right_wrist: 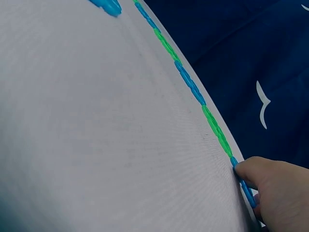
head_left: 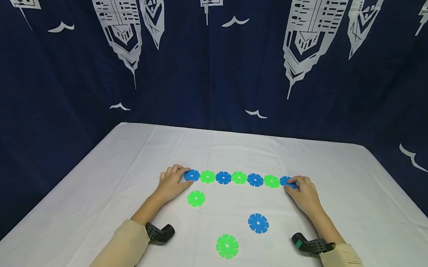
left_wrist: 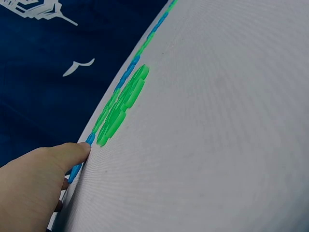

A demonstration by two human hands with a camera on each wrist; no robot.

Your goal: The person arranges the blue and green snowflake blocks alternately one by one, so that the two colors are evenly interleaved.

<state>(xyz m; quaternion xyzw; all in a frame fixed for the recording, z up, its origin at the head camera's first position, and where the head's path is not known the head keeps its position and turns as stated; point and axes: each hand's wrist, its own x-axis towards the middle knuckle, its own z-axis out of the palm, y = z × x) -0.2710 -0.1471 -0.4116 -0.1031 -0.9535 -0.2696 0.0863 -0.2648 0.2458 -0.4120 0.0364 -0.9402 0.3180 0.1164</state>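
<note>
A straight row of flat, notched flower-shaped discs, blue and green by turns, lies across the white table. In the head view my left hand [head_left: 171, 183] pinches the edges of the blue disc at the left end [head_left: 192, 175], thumb on the near side and fingers on the far side. At the opposite end, my right hand [head_left: 306, 196] grips another blue disc [head_left: 285, 180], partly covered by the fingers. The left wrist view shows the left thumb on its blue disc [left_wrist: 75, 172]; the right wrist view shows the right thumb against its blue disc [right_wrist: 247, 194].
Nearer than the row lie a loose green disc [head_left: 196, 198], a blue disc [head_left: 258, 223] and another green disc [head_left: 227, 246]. The white cloth [head_left: 80, 207] covers the table. A dark blue printed curtain [head_left: 210, 78] hangs behind its far edge.
</note>
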